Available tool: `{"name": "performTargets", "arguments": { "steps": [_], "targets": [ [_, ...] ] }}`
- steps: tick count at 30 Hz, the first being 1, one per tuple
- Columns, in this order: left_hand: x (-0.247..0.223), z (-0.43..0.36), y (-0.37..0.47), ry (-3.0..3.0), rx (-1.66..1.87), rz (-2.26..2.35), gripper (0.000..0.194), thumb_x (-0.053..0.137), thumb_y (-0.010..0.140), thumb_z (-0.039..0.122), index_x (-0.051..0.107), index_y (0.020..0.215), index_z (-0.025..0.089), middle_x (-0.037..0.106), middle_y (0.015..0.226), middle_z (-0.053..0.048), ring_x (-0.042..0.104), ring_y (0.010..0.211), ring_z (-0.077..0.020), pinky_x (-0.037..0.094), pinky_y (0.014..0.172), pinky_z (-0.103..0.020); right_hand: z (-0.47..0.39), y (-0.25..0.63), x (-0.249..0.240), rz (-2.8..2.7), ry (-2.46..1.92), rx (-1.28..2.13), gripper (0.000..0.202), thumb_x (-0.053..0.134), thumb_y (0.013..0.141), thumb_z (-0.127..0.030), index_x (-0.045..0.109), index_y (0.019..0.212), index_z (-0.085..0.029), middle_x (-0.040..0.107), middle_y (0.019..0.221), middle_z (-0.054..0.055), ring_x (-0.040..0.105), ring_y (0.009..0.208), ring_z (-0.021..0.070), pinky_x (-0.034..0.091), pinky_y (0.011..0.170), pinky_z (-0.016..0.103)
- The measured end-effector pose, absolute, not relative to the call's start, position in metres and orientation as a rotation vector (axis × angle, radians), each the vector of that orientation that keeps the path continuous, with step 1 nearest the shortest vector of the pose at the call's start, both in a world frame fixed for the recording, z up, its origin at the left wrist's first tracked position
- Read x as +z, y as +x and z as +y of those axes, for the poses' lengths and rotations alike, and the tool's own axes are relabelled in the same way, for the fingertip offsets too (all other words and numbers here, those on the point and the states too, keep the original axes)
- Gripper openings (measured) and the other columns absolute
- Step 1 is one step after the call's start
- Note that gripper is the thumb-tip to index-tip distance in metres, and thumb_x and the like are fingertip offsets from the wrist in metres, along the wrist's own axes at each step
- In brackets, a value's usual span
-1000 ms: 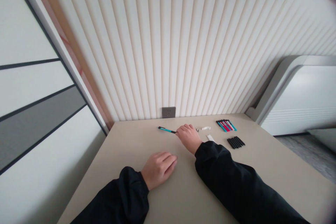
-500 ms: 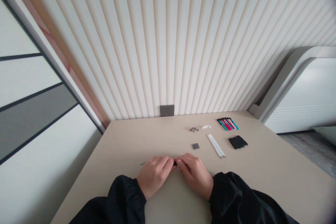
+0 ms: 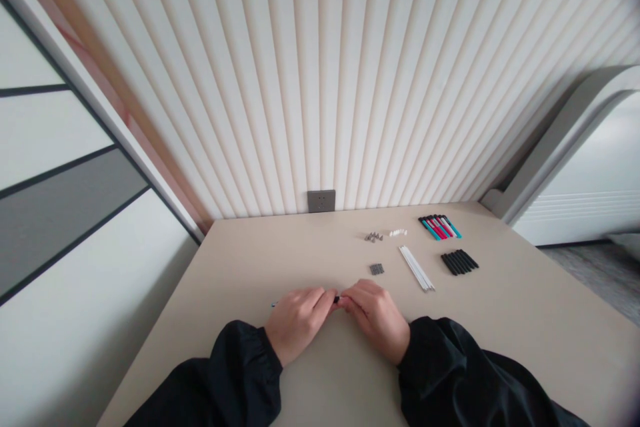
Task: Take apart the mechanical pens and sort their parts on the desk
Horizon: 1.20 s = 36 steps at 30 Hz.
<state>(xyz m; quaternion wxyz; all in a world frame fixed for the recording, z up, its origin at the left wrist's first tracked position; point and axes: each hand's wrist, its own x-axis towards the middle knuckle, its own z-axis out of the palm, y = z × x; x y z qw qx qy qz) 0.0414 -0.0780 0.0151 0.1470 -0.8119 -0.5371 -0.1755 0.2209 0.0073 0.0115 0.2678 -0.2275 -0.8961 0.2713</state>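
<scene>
A slim pen-shaped tube in turquoise-blue and black [image 3: 337, 299] is grasped between two bare hands at the lower centre of the frame. Its body is enclosed by the curled fingers of the left hand [image 3: 299, 320], past which only a small bluish end is left showing, while its black end is pinched by the closed fingertips of the right hand [image 3: 376, 317]; whether a separate part is hidden there cannot be told. A second ago the tube was held by the right hand alone, farther up the frame, and the left hand was resting apart from it; now both hands are joined on it, so one end can be steadied while the other is worked, as far as can be judged. Both hands are held low over the beige smooth-topped table [image 3: 240, 267], knuckles up, fingertips almost meeting, with the forearms in black sleeves [image 3: 245, 363] angled in from the lower corners. Just above the right hand, small grey cylindrical pieces [image 3: 377, 269] are laid out, with thin white rods [image 3: 416, 268] to their right. Higher up, small silvery conical pieces [image 3: 373, 237] and tiny white pieces [image 3: 399, 233] are grouped. At centre right, short black tubes [image 3: 459, 262] are lined up below blue, red and white barrels with black ends [image 3: 440, 227].
</scene>
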Motion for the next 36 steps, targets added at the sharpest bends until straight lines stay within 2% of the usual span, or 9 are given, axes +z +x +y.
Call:
{"name": "performTargets", "arguments": {
  "steps": [3,7,11,14,18,21,24,30,36],
  "targets": [
    [0.015,-0.0782,0.0417,-2.327,-0.445,-1.585,0.02,0.042,0.095,0.015,0.058,0.107,0.014,0.06,0.075,-0.003,0.062,0.066,-0.0164,0.05,0.06,-0.029,0.0101,0.2211,0.0104,-2.387,-0.585,0.74,0.021,0.046,0.095,-0.033,0.065,0.095,-0.023,0.067,0.084,0.005,0.057,0.078,0.0187,0.044,0.074,0.031],
    [0.0131,-0.0781,0.0414,-2.293,-0.426,-1.636,0.023,0.042,0.094,0.013,0.056,0.112,0.013,0.061,0.079,-0.004,0.062,0.069,-0.018,0.051,0.062,-0.031,0.0127,0.2223,0.011,-2.326,-0.659,0.81,0.017,0.051,0.093,-0.032,0.064,0.098,-0.023,0.066,0.088,0.005,0.058,0.081,0.0184,0.046,0.076,0.031],
    [0.0109,-0.078,0.0413,-2.302,-0.464,-1.65,0.019,0.045,0.094,0.016,0.058,0.107,0.016,0.059,0.076,-0.003,0.062,0.068,-0.0178,0.05,0.06,-0.03,0.0139,0.2228,0.0141,-2.387,-0.683,0.801,0.026,0.042,0.097,-0.031,0.065,0.09,-0.022,0.066,0.082,0.005,0.057,0.079,0.0184,0.045,0.075,0.031],
    [0.0098,-0.0782,0.0411,-2.328,-0.416,-1.651,0.017,0.048,0.093,0.016,0.058,0.106,0.016,0.059,0.076,-0.002,0.061,0.068,-0.0187,0.05,0.06,-0.031,0.014,0.2215,0.014,-2.414,-0.656,0.818,0.026,0.044,0.096,-0.031,0.065,0.083,-0.021,0.065,0.077,0.003,0.056,0.076,0.0176,0.044,0.072,0.03],
    [0.0081,-0.0785,0.0402,-2.343,-0.358,-1.647,0.018,0.048,0.091,0.013,0.057,0.106,0.016,0.061,0.078,-0.003,0.062,0.07,-0.0188,0.05,0.062,-0.031,0.0135,0.2203,0.0122,-2.355,-0.665,0.879,0.018,0.052,0.092,-0.034,0.065,0.086,-0.021,0.065,0.079,0.003,0.057,0.076,0.017,0.045,0.071,0.029],
    [0.0072,-0.0781,0.0402,-2.338,-0.371,-1.661,0.017,0.047,0.092,0.014,0.057,0.105,0.016,0.06,0.079,-0.003,0.062,0.07,-0.0182,0.05,0.062,-0.031,0.0136,0.2211,0.0115,-2.377,-0.662,0.88,0.021,0.05,0.093,-0.035,0.065,0.094,-0.021,0.066,0.083,0.004,0.058,0.079,0.0174,0.045,0.073,0.03],
    [0.0076,-0.078,0.0408,-2.35,-0.358,-1.673,0.015,0.047,0.093,0.016,0.057,0.104,0.016,0.06,0.079,-0.002,0.062,0.07,-0.0181,0.05,0.062,-0.031,0.0143,0.2218,0.01,-2.438,-0.622,0.857,0.027,0.042,0.097,-0.031,0.066,0.09,-0.021,0.067,0.081,0.005,0.057,0.079,0.0173,0.044,0.077,0.03],
    [0.0104,-0.0787,0.0415,-2.355,-0.308,-1.694,0.02,0.049,0.092,0.015,0.053,0.112,0.016,0.062,0.081,-0.003,0.062,0.071,-0.0188,0.05,0.063,-0.031,0.0134,0.2218,0.0089,-2.377,-0.648,0.908,0.015,0.056,0.09,-0.032,0.065,0.094,-0.021,0.066,0.082,0.003,0.057,0.081,0.0174,0.045,0.074,0.029],
    [0.0065,-0.0785,0.04,-2.362,-0.331,-1.698,0.017,0.047,0.093,0.015,0.053,0.109,0.017,0.062,0.082,-0.003,0.063,0.073,-0.0187,0.051,0.065,-0.032,0.013,0.2216,0.01,-2.312,-0.606,0.919,0.015,0.053,0.092,-0.03,0.065,0.09,-0.021,0.064,0.08,0.003,0.057,0.078,0.016,0.046,0.073,0.029]
  ]
}}
